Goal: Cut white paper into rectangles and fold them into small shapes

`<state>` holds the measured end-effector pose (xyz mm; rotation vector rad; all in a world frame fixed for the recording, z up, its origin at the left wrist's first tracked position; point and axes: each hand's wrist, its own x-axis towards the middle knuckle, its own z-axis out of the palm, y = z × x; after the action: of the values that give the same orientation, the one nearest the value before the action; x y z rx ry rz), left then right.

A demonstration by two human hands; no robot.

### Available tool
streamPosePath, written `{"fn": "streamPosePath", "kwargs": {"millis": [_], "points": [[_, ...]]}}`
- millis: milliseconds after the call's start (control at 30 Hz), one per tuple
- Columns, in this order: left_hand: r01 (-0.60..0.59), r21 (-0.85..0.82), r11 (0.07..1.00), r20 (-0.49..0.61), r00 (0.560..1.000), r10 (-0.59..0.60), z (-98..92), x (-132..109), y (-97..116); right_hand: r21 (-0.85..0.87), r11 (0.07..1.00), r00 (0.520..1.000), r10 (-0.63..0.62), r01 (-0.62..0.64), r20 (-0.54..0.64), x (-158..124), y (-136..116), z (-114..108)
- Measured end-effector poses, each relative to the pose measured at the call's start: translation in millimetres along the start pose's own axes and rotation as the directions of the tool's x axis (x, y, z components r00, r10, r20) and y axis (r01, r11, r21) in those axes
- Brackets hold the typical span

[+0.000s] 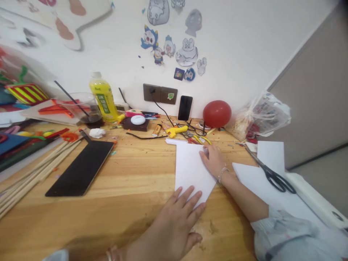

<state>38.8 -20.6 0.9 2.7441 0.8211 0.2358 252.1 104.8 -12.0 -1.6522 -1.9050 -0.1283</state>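
A folded sheet of white paper [187, 170] lies on the wooden table, with a narrow flap jutting out at its far left corner. My left hand [178, 217] rests palm down on its near end, fingers spread flat. At the far right edge of the sheet is my right hand [213, 161], its fingers bent and closed on the paper there, thumb lying toward the left. The fingertips of this hand are partly hidden. Just beyond it are yellow-handled pliers [202, 139] and a yellow glue gun [176, 131].
Scissors [274, 177] lie on more white paper [261, 185] at right, beside a long white device [315, 199]. A black tablet [81, 168] and wooden sticks [38, 170] lie left. Along the wall stand a drink bottle [104, 98], a plastic cup [84, 110], a phone [185, 108] and a red balloon [217, 113].
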Motion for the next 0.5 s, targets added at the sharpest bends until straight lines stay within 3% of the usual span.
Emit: {"fn": "streamPosePath", "kwargs": {"millis": [333,500], "points": [[-0.034,0.098,0.995,0.027,0.999,0.031,13.6,-6,7,-0.150,0.988,0.998,-0.017,0.026,0.062,2,5,8],[0.010,0.354,0.935,-0.107,0.994,0.030,37.7,-22,27,-0.172,0.984,0.998,-0.029,0.039,0.062,1,7,10]]}}
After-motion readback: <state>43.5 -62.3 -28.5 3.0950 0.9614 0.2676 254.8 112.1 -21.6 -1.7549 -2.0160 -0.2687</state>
